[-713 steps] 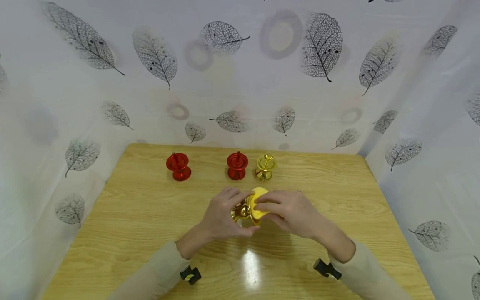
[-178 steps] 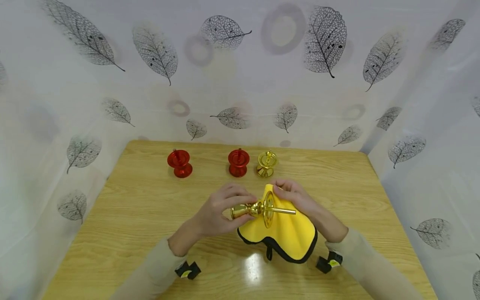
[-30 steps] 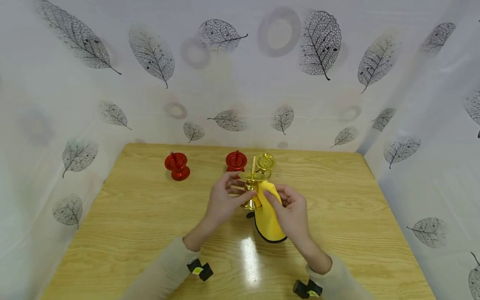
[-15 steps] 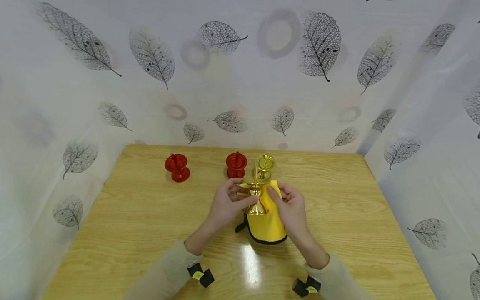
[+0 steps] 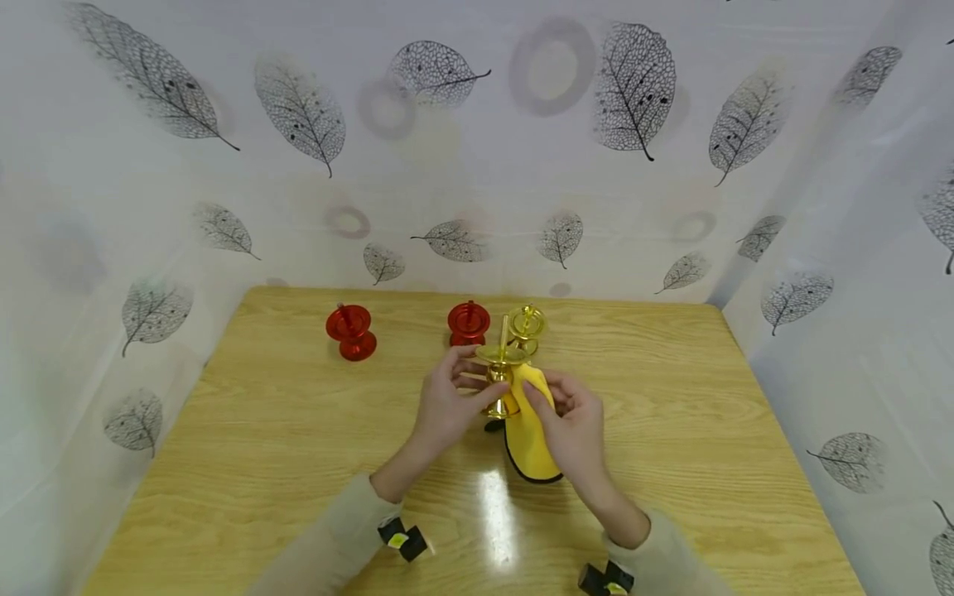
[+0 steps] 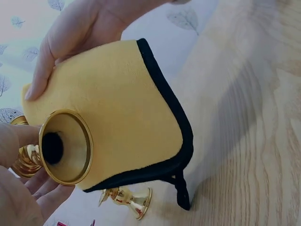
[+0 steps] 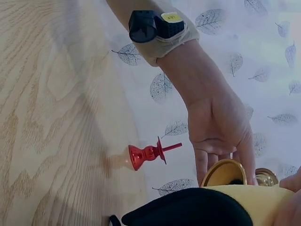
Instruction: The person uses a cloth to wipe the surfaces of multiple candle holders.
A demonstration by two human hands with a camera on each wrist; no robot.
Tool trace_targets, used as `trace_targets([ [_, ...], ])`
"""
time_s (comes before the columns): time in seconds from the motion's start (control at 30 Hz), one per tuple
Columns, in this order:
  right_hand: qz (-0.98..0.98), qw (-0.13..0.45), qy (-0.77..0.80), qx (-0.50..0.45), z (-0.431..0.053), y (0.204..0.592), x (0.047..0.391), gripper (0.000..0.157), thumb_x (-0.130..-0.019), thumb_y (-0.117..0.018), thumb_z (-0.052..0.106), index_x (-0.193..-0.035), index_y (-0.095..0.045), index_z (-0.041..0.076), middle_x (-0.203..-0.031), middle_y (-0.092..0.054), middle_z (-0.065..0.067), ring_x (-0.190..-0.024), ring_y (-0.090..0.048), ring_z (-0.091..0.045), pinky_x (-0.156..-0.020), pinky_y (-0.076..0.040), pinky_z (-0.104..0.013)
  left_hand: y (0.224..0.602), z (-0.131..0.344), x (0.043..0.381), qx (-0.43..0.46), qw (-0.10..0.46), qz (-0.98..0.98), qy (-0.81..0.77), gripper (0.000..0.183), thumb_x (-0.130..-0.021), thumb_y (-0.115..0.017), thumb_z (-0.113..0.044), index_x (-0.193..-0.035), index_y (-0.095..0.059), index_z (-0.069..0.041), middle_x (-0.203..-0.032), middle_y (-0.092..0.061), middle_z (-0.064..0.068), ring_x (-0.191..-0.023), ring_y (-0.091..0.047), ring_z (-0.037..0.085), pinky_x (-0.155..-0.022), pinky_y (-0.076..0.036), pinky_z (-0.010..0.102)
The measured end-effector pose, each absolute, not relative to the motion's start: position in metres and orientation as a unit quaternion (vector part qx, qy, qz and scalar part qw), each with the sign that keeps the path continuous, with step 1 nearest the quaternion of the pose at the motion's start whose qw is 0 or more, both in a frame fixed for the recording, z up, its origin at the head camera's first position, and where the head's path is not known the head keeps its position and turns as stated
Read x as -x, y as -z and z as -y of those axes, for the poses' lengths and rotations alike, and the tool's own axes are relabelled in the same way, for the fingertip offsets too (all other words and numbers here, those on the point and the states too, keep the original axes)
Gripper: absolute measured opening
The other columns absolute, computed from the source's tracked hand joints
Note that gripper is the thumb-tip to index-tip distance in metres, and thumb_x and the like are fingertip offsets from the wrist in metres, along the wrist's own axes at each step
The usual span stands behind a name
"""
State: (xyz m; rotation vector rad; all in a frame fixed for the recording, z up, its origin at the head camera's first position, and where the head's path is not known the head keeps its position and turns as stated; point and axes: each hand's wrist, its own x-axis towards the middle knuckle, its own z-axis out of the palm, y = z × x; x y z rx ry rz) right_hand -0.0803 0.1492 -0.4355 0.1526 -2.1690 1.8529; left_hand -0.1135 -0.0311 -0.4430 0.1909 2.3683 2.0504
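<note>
A gold candle holder (image 5: 498, 377) with a wide dish and a thin upright rod stands nearly upright in the air over the table. My left hand (image 5: 447, 401) grips it around its stem, thumb in front. My right hand (image 5: 577, 422) pinches a yellow cloth (image 5: 531, 439) with black edging, which hangs down beside the holder and touches its right side. The left wrist view looks into the holder's hollow base (image 6: 66, 147), with the cloth (image 6: 117, 108) spread behind it. In the right wrist view the cloth covers part of the holder.
Along the table's back stand a red candle holder (image 5: 350, 331) at left, a second red one (image 5: 468, 323) near the middle, and a gold one (image 5: 527, 327) beside it. The wooden table (image 5: 283, 463) is bounded by a leaf-patterned curtain (image 5: 477, 165).
The holder was tipped sideways several seconds ago and is now upright. Over the last second, the cloth swung behind the holder, then back to its right side. Both hands kept their hold.
</note>
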Motion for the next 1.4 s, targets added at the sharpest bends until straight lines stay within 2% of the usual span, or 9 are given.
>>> trace_targets([
  [0.23,0.74,0.144,-0.656,-0.038,-0.154,0.432,0.078,0.018,-0.098,-0.071,0.0,-0.113,-0.074,-0.007,-0.098,-0.079,-0.026,-0.068,-0.073,-0.006,-0.054,-0.056,-0.018,0.442,0.03,0.114,-0.076,0.001,-0.75,-0.657,0.059,-0.087,-0.088,-0.015,-0.137,-0.058,-0.004,-0.115,-0.076,0.017,-0.094,-0.075,0.028,-0.077,-0.065,0.029],
  [0.47,0.724,0.085,-0.684,-0.024,-0.168,0.431,0.086,0.024,-0.101,-0.069,0.006,-0.119,-0.07,-0.011,-0.089,-0.082,0.009,-0.073,-0.077,-0.008,-0.063,-0.063,-0.024,0.442,0.037,0.116,-0.071,0.03,-0.72,-0.689,0.05,-0.091,-0.082,-0.011,-0.136,-0.06,-0.003,-0.116,-0.075,0.022,-0.09,-0.072,0.016,-0.074,-0.061,0.023],
  [0.57,0.706,0.058,-0.706,-0.03,-0.173,0.43,0.089,0.024,-0.102,-0.067,0.005,-0.119,-0.068,-0.012,-0.088,-0.081,0.013,-0.075,-0.078,-0.008,-0.065,-0.064,-0.024,0.44,0.04,0.117,-0.063,0.061,-0.702,-0.707,0.048,-0.09,-0.082,-0.007,-0.134,-0.062,-0.004,-0.114,-0.074,0.019,-0.09,-0.07,0.012,-0.074,-0.059,0.021],
  [0.7,0.678,0.032,-0.733,-0.05,-0.18,0.43,0.091,0.013,-0.102,-0.066,0.004,-0.113,-0.073,0.002,-0.09,-0.081,0.01,-0.077,-0.079,-0.008,-0.067,-0.065,-0.025,0.438,0.042,0.117,-0.067,0.104,-0.683,-0.72,0.049,-0.09,-0.081,-0.005,-0.136,-0.064,-0.004,-0.114,-0.072,0.012,-0.094,-0.068,0.012,-0.077,-0.058,0.021],
  [0.83,0.658,0.02,-0.75,-0.062,-0.184,0.433,0.093,0.019,-0.103,-0.064,0.001,-0.106,-0.076,0.015,-0.09,-0.082,0.008,-0.078,-0.079,-0.008,-0.068,-0.065,-0.024,0.436,0.04,0.114,-0.081,0.117,-0.675,-0.724,0.057,-0.09,-0.081,-0.005,-0.142,-0.059,-0.006,-0.121,-0.071,0.018,-0.098,-0.068,0.014,-0.082,-0.058,0.023],
  [1.03,0.688,0.032,-0.722,-0.066,-0.18,0.436,0.092,0.017,-0.101,-0.067,0.003,-0.115,-0.073,-0.005,-0.092,-0.083,0.006,-0.073,-0.077,-0.006,-0.064,-0.063,-0.021,0.441,0.036,0.113,-0.077,0.088,-0.699,-0.706,0.056,-0.089,-0.083,-0.007,-0.139,-0.056,-0.005,-0.119,-0.073,0.023,-0.096,-0.071,0.022,-0.081,-0.06,0.024],
  [1.17,0.736,0.088,-0.667,-0.077,-0.167,0.437,0.085,0.019,-0.097,-0.071,0.0,-0.113,-0.074,-0.009,-0.092,-0.082,-0.013,-0.053,-0.057,0.003,-0.049,-0.048,-0.013,0.445,0.033,0.112,-0.073,0.052,-0.724,-0.684,0.057,-0.09,-0.084,-0.012,-0.138,-0.055,-0.003,-0.117,-0.074,0.023,-0.098,-0.073,0.029,-0.081,-0.062,0.027],
  [1.23,0.751,0.116,-0.643,-0.094,-0.16,0.436,0.079,0.018,-0.095,-0.073,-0.003,-0.112,-0.075,-0.008,-0.094,-0.08,-0.023,-0.051,-0.051,0.003,-0.046,-0.042,-0.013,0.445,0.032,0.111,-0.067,0.034,-0.733,-0.676,0.058,-0.09,-0.084,-0.013,-0.139,-0.055,-0.003,-0.118,-0.074,0.023,-0.098,-0.074,0.031,-0.08,-0.063,0.029],
  [1.4,0.763,0.158,-0.615,-0.123,-0.148,0.43,0.066,0.022,-0.092,-0.074,-0.007,-0.114,-0.076,-0.008,-0.102,-0.079,-0.028,-0.076,-0.073,0.001,-0.061,-0.058,-0.015,0.443,0.032,0.11,-0.057,0.008,-0.74,-0.671,0.058,-0.088,-0.085,-0.012,-0.138,-0.056,-0.003,-0.117,-0.075,0.021,-0.096,-0.074,0.029,-0.079,-0.063,0.03],
])
